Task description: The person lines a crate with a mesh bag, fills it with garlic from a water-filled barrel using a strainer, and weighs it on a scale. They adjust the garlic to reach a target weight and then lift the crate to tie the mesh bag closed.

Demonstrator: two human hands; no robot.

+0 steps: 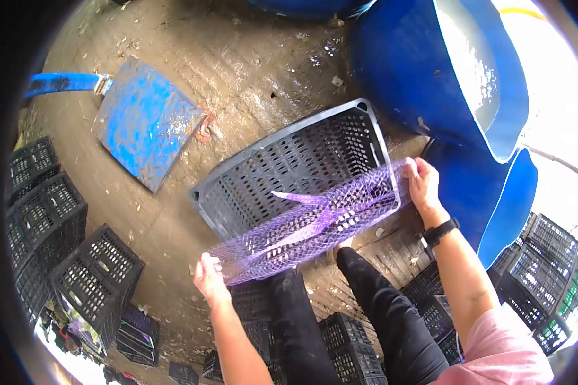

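Note:
A purple net (308, 224) is stretched between my two hands over the near side of a black perforated crate (270, 157). My left hand (210, 279) is closed on the net's left end, near the crate's lower left. The net's right end is gripped by my right hand (422, 183), beside the crate's right rim. A twisted purple strip lies along the middle of the mesh. Through the netting the crate's inside shows, with nothing visible in it.
Large blue tubs (404, 70) stand at the upper right, one holding water. A blue scuffed board (148, 122) lies on the wet floor (250, 64) at the left. Stacked black crates (99, 276) are at the lower left, with more (539, 269) at the lower right.

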